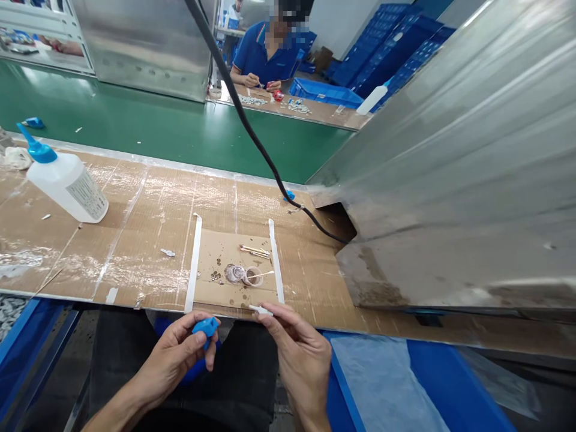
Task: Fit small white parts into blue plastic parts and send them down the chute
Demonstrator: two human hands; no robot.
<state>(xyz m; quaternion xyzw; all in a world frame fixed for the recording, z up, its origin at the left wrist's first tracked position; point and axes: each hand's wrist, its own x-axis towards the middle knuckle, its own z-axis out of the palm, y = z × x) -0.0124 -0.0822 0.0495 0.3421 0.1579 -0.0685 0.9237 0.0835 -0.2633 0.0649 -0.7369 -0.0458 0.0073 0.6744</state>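
Note:
My left hand (182, 345) grips a small blue plastic part (206, 327) between thumb and fingers, just off the table's front edge. To its right, my right hand (299, 351) pinches a small white plastic piece (261, 310) whose narrow end points left towards the blue part; the two pieces are apart. Beyond the hands, a cardboard sheet (213, 240) is held down by white tape strips. On it stand two small round cups (254, 276) side by side, a cotton swab (266, 273) resting across one. Several more swabs (255, 251) and small dark discs (216, 276) lie around them.
A white bottle with a blue nozzle (67, 186) stands at left. A black cable (252, 129) crosses in front of a metal panel (450, 180) on the right. Blue bins (432, 372) sit below the table. A person in a blue shirt (261, 54) works across the green belt (180, 132).

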